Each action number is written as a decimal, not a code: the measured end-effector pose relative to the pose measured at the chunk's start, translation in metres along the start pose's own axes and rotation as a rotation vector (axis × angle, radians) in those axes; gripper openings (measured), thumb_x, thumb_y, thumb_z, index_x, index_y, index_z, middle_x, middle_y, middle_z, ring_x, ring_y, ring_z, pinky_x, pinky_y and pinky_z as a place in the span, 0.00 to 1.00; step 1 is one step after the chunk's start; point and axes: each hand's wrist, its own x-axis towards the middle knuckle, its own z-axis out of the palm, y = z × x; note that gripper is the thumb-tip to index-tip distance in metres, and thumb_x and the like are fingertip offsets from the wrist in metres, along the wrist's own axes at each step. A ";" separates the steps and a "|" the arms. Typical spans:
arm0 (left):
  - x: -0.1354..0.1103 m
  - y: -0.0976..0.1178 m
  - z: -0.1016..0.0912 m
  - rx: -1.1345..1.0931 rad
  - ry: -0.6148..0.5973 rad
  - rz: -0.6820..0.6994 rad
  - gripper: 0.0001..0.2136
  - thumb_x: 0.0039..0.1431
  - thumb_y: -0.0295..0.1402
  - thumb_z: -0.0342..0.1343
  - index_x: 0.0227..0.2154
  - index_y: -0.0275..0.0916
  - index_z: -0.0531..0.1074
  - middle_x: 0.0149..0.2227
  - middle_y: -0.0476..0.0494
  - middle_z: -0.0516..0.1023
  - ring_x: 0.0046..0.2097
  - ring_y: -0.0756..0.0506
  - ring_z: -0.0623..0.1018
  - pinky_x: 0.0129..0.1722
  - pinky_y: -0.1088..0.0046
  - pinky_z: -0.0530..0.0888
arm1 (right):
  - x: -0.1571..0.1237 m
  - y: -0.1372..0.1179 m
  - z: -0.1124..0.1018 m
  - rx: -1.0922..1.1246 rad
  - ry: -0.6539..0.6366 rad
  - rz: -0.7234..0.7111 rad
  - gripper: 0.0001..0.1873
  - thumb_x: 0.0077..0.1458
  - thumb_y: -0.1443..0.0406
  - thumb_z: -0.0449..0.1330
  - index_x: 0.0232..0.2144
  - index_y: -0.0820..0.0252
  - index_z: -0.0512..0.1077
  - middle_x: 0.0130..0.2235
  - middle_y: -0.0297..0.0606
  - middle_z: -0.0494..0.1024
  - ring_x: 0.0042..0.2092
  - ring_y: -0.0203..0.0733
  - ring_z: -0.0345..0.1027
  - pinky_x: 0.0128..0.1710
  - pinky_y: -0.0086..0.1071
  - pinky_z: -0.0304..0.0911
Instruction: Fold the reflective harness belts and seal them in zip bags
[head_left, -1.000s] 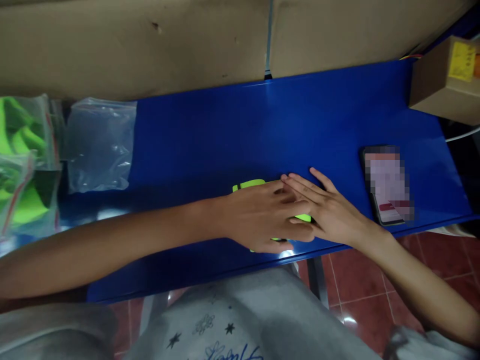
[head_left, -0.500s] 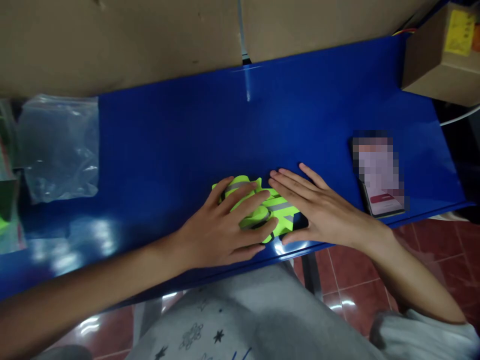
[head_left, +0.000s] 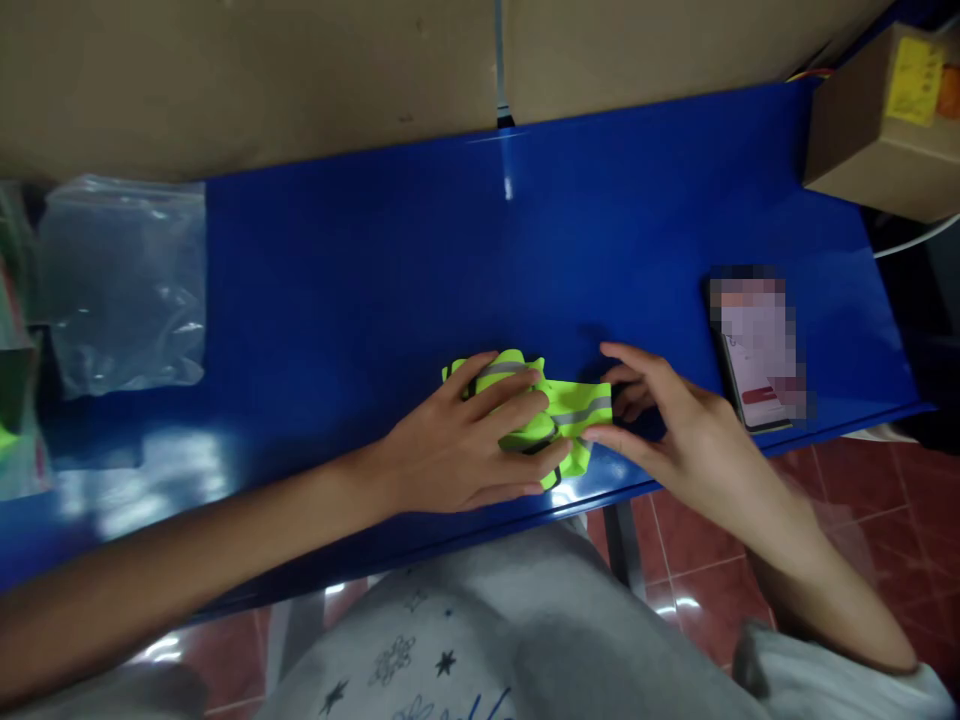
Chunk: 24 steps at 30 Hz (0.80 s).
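Note:
A small folded neon-yellow vest [head_left: 577, 410] with grey reflective stripes lies near the front edge of the blue table [head_left: 420, 270]. My left hand [head_left: 465, 445] lies on its left part, fingers spread and pressing down. My right hand [head_left: 675, 420] has lifted off the table at the vest's right end; its thumb and fingertips touch the right edge of the fabric, fingers curved and apart.
A phone [head_left: 757, 350] with a lit screen lies at the right on the table. A clear plastic bag [head_left: 124, 285] lies at the left, with more bagged items at the far left edge. A cardboard box [head_left: 877, 120] stands at the back right. Cardboard sheets line the back.
My left hand slid left off my right, uncovering the vest. My right hand rose from flat on the vest to touching its right edge with its fingertips.

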 end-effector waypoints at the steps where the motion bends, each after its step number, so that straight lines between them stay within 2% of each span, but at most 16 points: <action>1: 0.000 0.005 0.001 0.009 0.022 -0.029 0.17 0.68 0.42 0.56 0.57 0.50 0.71 0.50 0.39 0.75 0.63 0.33 0.71 0.62 0.43 0.68 | -0.003 -0.001 0.006 0.075 0.027 0.057 0.36 0.65 0.53 0.64 0.69 0.56 0.60 0.54 0.47 0.78 0.45 0.46 0.80 0.46 0.40 0.80; 5: -0.001 0.028 0.008 -0.003 0.121 -0.147 0.14 0.64 0.35 0.60 0.52 0.49 0.73 0.49 0.41 0.76 0.61 0.34 0.73 0.61 0.43 0.70 | -0.012 -0.008 0.027 0.416 0.156 0.201 0.25 0.66 0.61 0.63 0.63 0.54 0.64 0.54 0.44 0.76 0.43 0.39 0.80 0.43 0.32 0.79; 8: 0.000 0.043 0.012 0.006 0.128 -0.210 0.08 0.64 0.31 0.60 0.45 0.44 0.75 0.50 0.40 0.77 0.62 0.34 0.73 0.63 0.40 0.68 | -0.014 -0.023 0.040 0.508 0.305 0.212 0.16 0.66 0.65 0.62 0.55 0.55 0.68 0.51 0.41 0.79 0.45 0.40 0.79 0.42 0.31 0.79; 11: -0.002 0.051 0.013 0.033 0.091 -0.237 0.09 0.66 0.34 0.60 0.47 0.42 0.74 0.55 0.37 0.76 0.65 0.32 0.71 0.65 0.37 0.66 | -0.014 -0.045 0.054 0.454 0.394 0.176 0.12 0.66 0.68 0.60 0.52 0.55 0.70 0.49 0.41 0.80 0.50 0.42 0.78 0.48 0.36 0.78; 14: -0.012 0.056 0.011 0.034 0.054 -0.249 0.17 0.67 0.47 0.59 0.51 0.43 0.73 0.60 0.31 0.71 0.68 0.29 0.67 0.66 0.32 0.63 | -0.018 -0.064 0.071 0.326 0.423 0.115 0.15 0.67 0.69 0.58 0.54 0.52 0.71 0.51 0.40 0.80 0.53 0.45 0.76 0.55 0.44 0.75; 17: -0.027 0.058 0.008 -0.016 0.045 -0.251 0.27 0.60 0.58 0.59 0.52 0.42 0.72 0.64 0.28 0.66 0.71 0.26 0.61 0.68 0.36 0.64 | -0.025 -0.071 0.088 0.251 0.466 0.027 0.17 0.67 0.70 0.57 0.55 0.49 0.71 0.50 0.37 0.80 0.55 0.47 0.74 0.65 0.55 0.65; 20: -0.037 0.059 0.006 -0.025 0.057 -0.252 0.31 0.55 0.57 0.64 0.53 0.40 0.73 0.66 0.30 0.63 0.72 0.26 0.58 0.69 0.41 0.67 | -0.030 -0.069 0.101 0.252 0.496 -0.015 0.19 0.67 0.72 0.56 0.55 0.48 0.71 0.50 0.35 0.81 0.59 0.47 0.72 0.71 0.62 0.54; 24: -0.040 0.058 0.008 0.016 0.105 -0.214 0.26 0.60 0.53 0.63 0.52 0.40 0.73 0.66 0.33 0.65 0.71 0.28 0.61 0.68 0.42 0.68 | -0.032 -0.065 0.109 0.159 0.531 -0.093 0.22 0.66 0.74 0.54 0.55 0.46 0.71 0.48 0.34 0.81 0.63 0.49 0.68 0.71 0.66 0.50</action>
